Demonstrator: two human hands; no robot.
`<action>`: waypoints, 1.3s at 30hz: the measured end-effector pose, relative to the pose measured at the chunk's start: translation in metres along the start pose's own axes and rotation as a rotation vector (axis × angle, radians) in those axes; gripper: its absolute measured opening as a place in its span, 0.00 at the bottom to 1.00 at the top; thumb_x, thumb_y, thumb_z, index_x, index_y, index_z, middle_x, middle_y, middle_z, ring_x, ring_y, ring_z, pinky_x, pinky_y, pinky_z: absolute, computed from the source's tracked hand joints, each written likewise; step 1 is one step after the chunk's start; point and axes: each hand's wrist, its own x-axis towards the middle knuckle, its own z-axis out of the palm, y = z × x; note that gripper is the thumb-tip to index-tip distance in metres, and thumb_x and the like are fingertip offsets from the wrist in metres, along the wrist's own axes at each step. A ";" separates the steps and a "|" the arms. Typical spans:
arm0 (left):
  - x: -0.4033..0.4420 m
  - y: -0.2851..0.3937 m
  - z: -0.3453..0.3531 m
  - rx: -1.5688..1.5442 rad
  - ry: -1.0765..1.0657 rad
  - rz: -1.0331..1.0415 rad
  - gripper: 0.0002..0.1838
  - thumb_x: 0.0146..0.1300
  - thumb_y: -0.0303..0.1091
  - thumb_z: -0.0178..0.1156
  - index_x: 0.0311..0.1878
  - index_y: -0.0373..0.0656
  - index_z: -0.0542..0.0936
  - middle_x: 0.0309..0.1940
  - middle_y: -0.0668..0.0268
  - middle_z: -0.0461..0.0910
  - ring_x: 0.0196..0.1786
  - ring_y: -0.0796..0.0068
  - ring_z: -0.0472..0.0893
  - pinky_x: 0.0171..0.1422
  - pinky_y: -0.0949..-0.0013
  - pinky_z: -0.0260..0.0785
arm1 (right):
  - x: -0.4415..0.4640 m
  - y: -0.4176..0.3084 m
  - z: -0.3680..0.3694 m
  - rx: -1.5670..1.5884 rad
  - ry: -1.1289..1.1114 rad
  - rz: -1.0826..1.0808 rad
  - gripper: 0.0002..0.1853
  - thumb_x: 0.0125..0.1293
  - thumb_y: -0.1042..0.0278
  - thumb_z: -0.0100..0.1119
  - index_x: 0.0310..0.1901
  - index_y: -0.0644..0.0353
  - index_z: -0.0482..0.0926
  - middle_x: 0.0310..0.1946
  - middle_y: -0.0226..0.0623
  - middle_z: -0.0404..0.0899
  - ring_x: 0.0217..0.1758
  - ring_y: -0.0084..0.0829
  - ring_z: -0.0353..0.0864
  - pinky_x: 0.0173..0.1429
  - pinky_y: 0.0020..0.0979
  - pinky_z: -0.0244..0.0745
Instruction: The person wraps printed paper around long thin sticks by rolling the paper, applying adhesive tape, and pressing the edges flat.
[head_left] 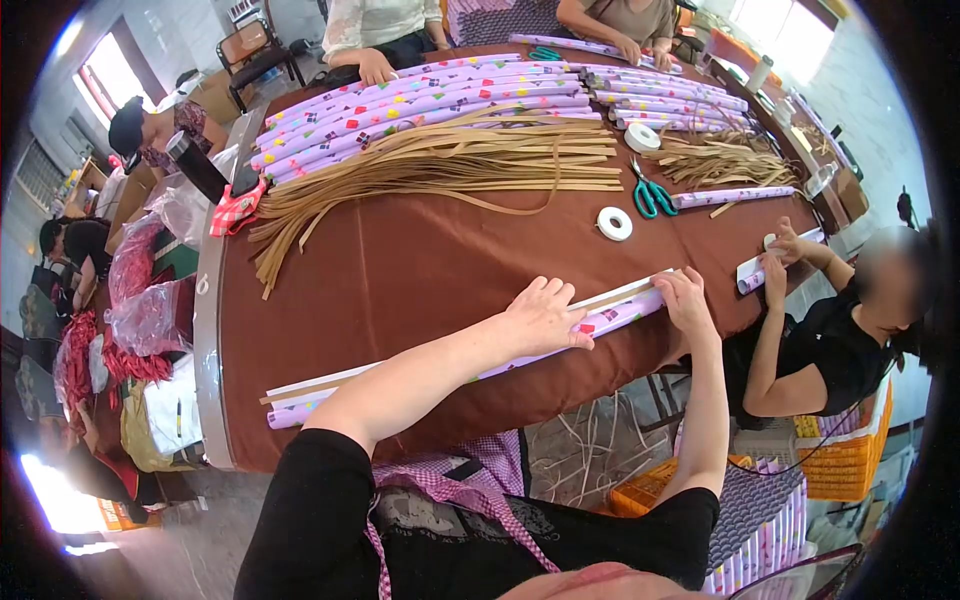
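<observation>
A long purple patterned roll (pixel 625 314) lies along the near edge of the brown-covered table (pixel 400 270), a white strip and a tan strip running along its far side. My left hand (pixel 548 315) rests on the middle of it, fingers spread over the strip and roll. At the roll's right end, my right hand (pixel 684 295) has its fingers and thumb closed around the tip. Beyond my hands lie a white tape roll (pixel 614 224), teal-handled scissors (pixel 653 197) and a large bundle of tan strips (pixel 430 165).
Many purple rolls (pixel 420 100) lie at the back, with more strips (pixel 720 160) at right. A co-worker (pixel 830 340) handles a short roll at the right edge; others sit across the table. A black bottle (pixel 197 167) stands at left.
</observation>
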 end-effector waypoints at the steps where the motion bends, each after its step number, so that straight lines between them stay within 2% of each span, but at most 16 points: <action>1: 0.000 0.000 -0.001 0.000 -0.001 0.001 0.36 0.65 0.69 0.51 0.54 0.45 0.84 0.38 0.57 0.73 0.47 0.61 0.72 0.51 0.61 0.63 | 0.000 0.004 -0.001 0.000 0.001 0.001 0.13 0.75 0.63 0.52 0.44 0.61 0.85 0.44 0.38 0.87 0.52 0.39 0.82 0.75 0.48 0.55; 3: 0.000 0.000 -0.001 -0.014 -0.008 -0.001 0.36 0.65 0.69 0.51 0.54 0.46 0.84 0.38 0.58 0.73 0.47 0.61 0.72 0.51 0.61 0.63 | 0.001 0.012 -0.003 -0.040 -0.027 0.049 0.15 0.76 0.63 0.49 0.45 0.60 0.85 0.44 0.37 0.87 0.52 0.36 0.83 0.75 0.47 0.55; 9: 0.000 0.000 0.000 0.023 0.007 0.014 0.36 0.66 0.69 0.50 0.56 0.47 0.84 0.39 0.58 0.73 0.47 0.61 0.72 0.51 0.61 0.63 | 0.003 0.025 -0.007 -0.053 0.035 0.077 0.16 0.76 0.61 0.47 0.43 0.60 0.85 0.44 0.38 0.86 0.53 0.38 0.82 0.73 0.47 0.56; 13: 0.000 0.000 -0.001 0.023 0.009 0.015 0.35 0.66 0.69 0.49 0.57 0.47 0.84 0.39 0.59 0.73 0.46 0.61 0.72 0.51 0.61 0.63 | 0.002 0.007 -0.013 -0.179 0.112 0.094 0.13 0.74 0.63 0.50 0.44 0.59 0.84 0.46 0.38 0.86 0.55 0.37 0.81 0.72 0.48 0.57; 15: 0.000 0.000 -0.001 0.030 -0.005 0.015 0.36 0.66 0.69 0.49 0.57 0.47 0.83 0.38 0.59 0.73 0.46 0.61 0.72 0.51 0.61 0.63 | 0.000 -0.028 -0.014 -0.172 0.159 -0.050 0.11 0.72 0.65 0.53 0.47 0.58 0.83 0.49 0.38 0.85 0.57 0.38 0.80 0.71 0.49 0.58; 16: 0.001 0.000 -0.001 0.028 -0.008 0.017 0.36 0.66 0.69 0.49 0.57 0.47 0.83 0.38 0.59 0.73 0.46 0.61 0.72 0.51 0.61 0.63 | -0.003 -0.051 -0.014 -0.123 0.122 -0.070 0.10 0.69 0.67 0.58 0.49 0.57 0.82 0.50 0.37 0.84 0.57 0.40 0.79 0.72 0.50 0.57; 19: 0.000 0.001 -0.001 0.023 -0.026 0.001 0.35 0.65 0.69 0.49 0.57 0.49 0.84 0.38 0.59 0.74 0.46 0.61 0.72 0.51 0.60 0.64 | -0.011 -0.091 -0.001 -0.062 0.005 -0.187 0.11 0.65 0.66 0.62 0.48 0.57 0.82 0.49 0.36 0.84 0.58 0.39 0.79 0.74 0.53 0.56; 21: 0.000 0.001 0.000 0.003 0.039 -0.001 0.35 0.65 0.70 0.49 0.59 0.50 0.83 0.38 0.59 0.74 0.46 0.60 0.72 0.51 0.60 0.64 | -0.012 -0.108 0.003 -0.061 -0.190 -0.267 0.14 0.62 0.65 0.65 0.49 0.56 0.81 0.49 0.35 0.84 0.59 0.38 0.79 0.75 0.55 0.55; 25: 0.001 0.002 -0.004 -0.010 -0.010 -0.030 0.35 0.65 0.70 0.49 0.60 0.51 0.82 0.39 0.58 0.74 0.47 0.60 0.72 0.52 0.59 0.63 | -0.012 -0.111 0.009 -0.097 -0.220 -0.311 0.17 0.59 0.63 0.67 0.50 0.55 0.81 0.49 0.34 0.84 0.59 0.37 0.80 0.75 0.55 0.56; 32: 0.005 0.002 -0.007 -0.037 -0.117 -0.062 0.37 0.64 0.70 0.51 0.63 0.51 0.79 0.42 0.56 0.74 0.49 0.59 0.72 0.55 0.59 0.62 | -0.007 -0.116 0.007 -0.078 -0.314 -0.251 0.19 0.57 0.63 0.67 0.51 0.54 0.81 0.49 0.35 0.84 0.60 0.37 0.79 0.76 0.55 0.54; 34: 0.004 0.003 -0.004 0.018 -0.066 -0.070 0.37 0.63 0.71 0.52 0.62 0.50 0.80 0.44 0.55 0.75 0.51 0.58 0.73 0.55 0.59 0.63 | -0.009 -0.109 0.013 -0.109 -0.237 -0.286 0.18 0.58 0.62 0.67 0.50 0.54 0.81 0.45 0.37 0.84 0.56 0.38 0.81 0.76 0.55 0.54; 36: 0.003 -0.001 0.009 0.057 0.110 -0.022 0.34 0.57 0.72 0.57 0.47 0.48 0.87 0.38 0.57 0.78 0.47 0.60 0.76 0.50 0.60 0.65 | -0.008 -0.109 0.016 -0.125 -0.234 -0.294 0.16 0.60 0.61 0.66 0.49 0.54 0.82 0.44 0.39 0.85 0.55 0.40 0.81 0.76 0.53 0.53; 37: 0.002 -0.002 0.013 0.058 0.181 0.003 0.33 0.56 0.71 0.58 0.43 0.49 0.87 0.36 0.59 0.78 0.45 0.60 0.77 0.47 0.60 0.66 | -0.008 -0.109 0.017 -0.120 -0.229 -0.298 0.16 0.60 0.61 0.65 0.49 0.55 0.82 0.44 0.40 0.85 0.55 0.39 0.81 0.76 0.53 0.53; 38: 0.003 -0.003 0.013 0.088 0.218 0.024 0.34 0.55 0.71 0.59 0.40 0.46 0.87 0.34 0.60 0.78 0.43 0.61 0.77 0.46 0.60 0.67 | -0.008 -0.108 0.017 -0.121 -0.216 -0.304 0.15 0.61 0.60 0.65 0.48 0.55 0.82 0.44 0.40 0.85 0.55 0.39 0.82 0.76 0.53 0.53; 39: 0.003 -0.003 0.008 0.077 0.143 0.020 0.34 0.57 0.69 0.59 0.45 0.44 0.84 0.37 0.59 0.78 0.44 0.60 0.77 0.48 0.59 0.67 | -0.008 -0.106 0.019 -0.127 -0.205 -0.302 0.15 0.61 0.60 0.65 0.49 0.55 0.82 0.45 0.39 0.85 0.55 0.38 0.82 0.76 0.52 0.54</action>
